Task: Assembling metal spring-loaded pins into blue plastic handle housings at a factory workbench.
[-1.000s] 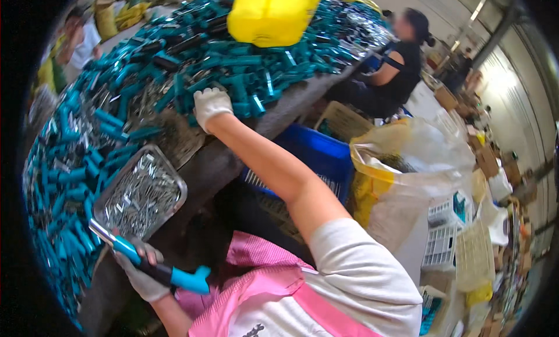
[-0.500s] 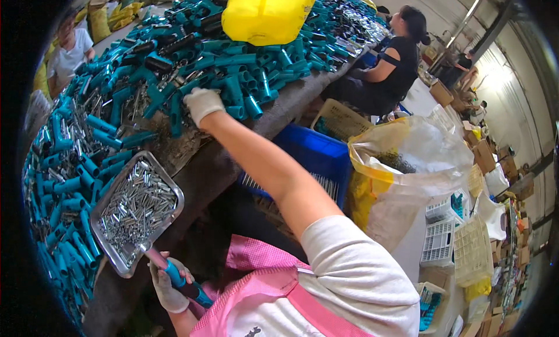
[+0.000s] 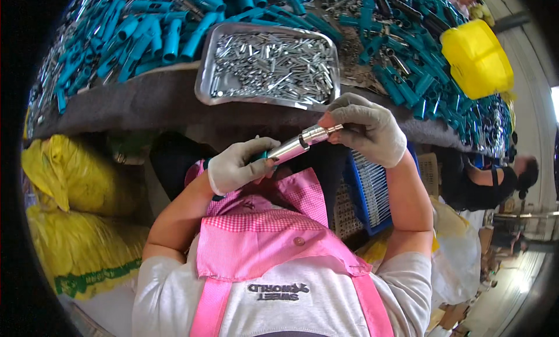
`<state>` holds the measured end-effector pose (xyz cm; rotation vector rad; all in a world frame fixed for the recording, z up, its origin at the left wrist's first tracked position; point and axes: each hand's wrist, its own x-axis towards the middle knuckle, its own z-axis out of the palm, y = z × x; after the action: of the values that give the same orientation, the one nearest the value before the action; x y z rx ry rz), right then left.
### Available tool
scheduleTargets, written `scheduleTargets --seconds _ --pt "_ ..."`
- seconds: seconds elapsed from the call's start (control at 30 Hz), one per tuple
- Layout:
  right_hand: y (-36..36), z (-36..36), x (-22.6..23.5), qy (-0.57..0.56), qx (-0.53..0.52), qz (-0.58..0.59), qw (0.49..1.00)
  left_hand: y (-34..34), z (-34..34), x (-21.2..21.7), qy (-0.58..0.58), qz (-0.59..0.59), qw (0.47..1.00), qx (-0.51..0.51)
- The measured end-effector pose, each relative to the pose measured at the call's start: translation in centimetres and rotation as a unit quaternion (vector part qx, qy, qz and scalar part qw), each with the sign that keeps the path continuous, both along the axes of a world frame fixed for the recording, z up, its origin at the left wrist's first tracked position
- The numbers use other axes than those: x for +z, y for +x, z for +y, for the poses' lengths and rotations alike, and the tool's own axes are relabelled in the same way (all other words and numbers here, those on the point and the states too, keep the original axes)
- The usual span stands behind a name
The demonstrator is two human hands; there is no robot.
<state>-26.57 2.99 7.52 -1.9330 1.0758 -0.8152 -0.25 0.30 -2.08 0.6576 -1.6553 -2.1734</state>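
My left hand (image 3: pixel 241 164), in a pale fingertip-free glove, is closed round a shiny metal tube (image 3: pixel 291 149) with teal parts at its lower end. The tube slants up to the right and ends in a narrower metal collar (image 3: pixel 314 135). My right hand (image 3: pixel 372 127), gloved alike, pinches a small metal tip piece (image 3: pixel 334 128) at the collar's far end. Whether that piece is loose or fixed to the tube I cannot tell. Just beyond the hands, a metal tray (image 3: pixel 202 84) of small silvery pins (image 3: pixel 271 63) sits at the bench edge.
Teal tubular parts (image 3: pixel 172 37) lie heaped along the bench (image 3: pixel 125 104). A yellow plastic container (image 3: pixel 477 59) stands on the heap at right. Below the bench are a blue crate (image 3: pixel 381 223) of metal rods and yellow sacks (image 3: pixel 87 180). Another person (image 3: pixel 486 183) sits at far right.
My right hand has come back from the teal heap to the tube's end. My left hand still holds the tube, now raised between both hands. The view has swung round, with the tray now ahead.
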Motion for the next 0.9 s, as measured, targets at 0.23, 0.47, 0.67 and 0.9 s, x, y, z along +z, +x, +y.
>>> scheduleTargets --seconds 0.23,0.47,0.67,0.9 --pt "2.0 0.3 0.1 -0.044 0.103 0.056 0.992 1.7 0.5 1.3 -0.183 -0.069 0.980 0.031" --pt "3.8 2.3 -0.7 -0.032 -0.014 0.143 0.989 1.8 1.5 0.9 -0.281 -0.066 0.954 0.084" --pt "4.8 3.3 -1.8 -0.021 -0.074 0.156 0.985 2.1 1.2 0.6 -0.455 -0.063 0.878 0.136" --pt "6.1 3.5 -1.1 0.176 -0.139 0.220 0.950 3.0 1.2 0.4 -0.504 -0.117 0.842 0.150"
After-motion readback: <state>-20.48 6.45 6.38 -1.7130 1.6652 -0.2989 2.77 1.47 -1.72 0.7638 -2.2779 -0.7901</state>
